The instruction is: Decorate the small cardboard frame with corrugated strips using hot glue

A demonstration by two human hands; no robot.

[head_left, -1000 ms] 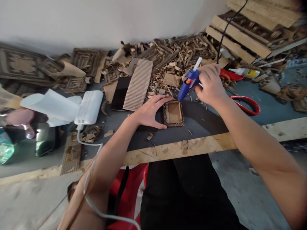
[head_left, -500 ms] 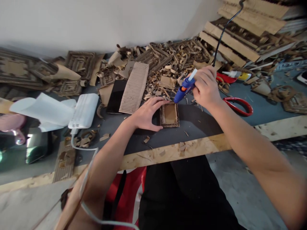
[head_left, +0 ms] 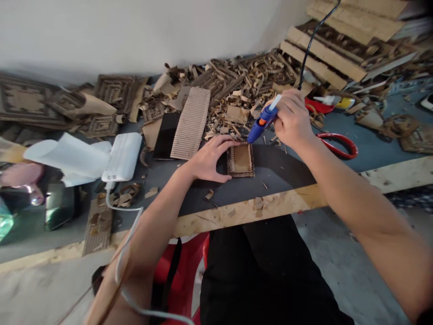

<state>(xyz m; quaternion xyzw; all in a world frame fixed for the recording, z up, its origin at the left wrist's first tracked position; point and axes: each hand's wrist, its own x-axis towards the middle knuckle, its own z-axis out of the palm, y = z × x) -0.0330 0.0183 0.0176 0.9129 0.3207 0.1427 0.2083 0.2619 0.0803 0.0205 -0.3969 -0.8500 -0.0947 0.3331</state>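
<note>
In the head view, my right hand [head_left: 293,119] is closed around a blue hot glue gun [head_left: 261,125] with a white glue stick showing at its back. Its nozzle points down at the upper right corner of a small rectangular cardboard frame [head_left: 242,159]. I cannot tell whether the tip touches the frame. My left hand [head_left: 213,159] grips this frame from its left side, fingers at the far edge and thumb by the near edge. The frame lies flat on the dark tabletop [head_left: 280,169], with a corrugated border around a plain brown centre.
Behind the hands lies a heap of cardboard scraps [head_left: 237,113]. A corrugated sheet [head_left: 191,124] rests on a black tablet-like slab [head_left: 165,140]. Left are a white power bank [head_left: 122,158] and its cable. Red-handled scissors or pliers [head_left: 340,146] lie right. A black cord [head_left: 311,40] hangs above.
The whole view has shifted slightly, so most things sit a little further right. Both hands keep their holds, and the glue gun's nozzle stays by the frame's upper right corner.
</note>
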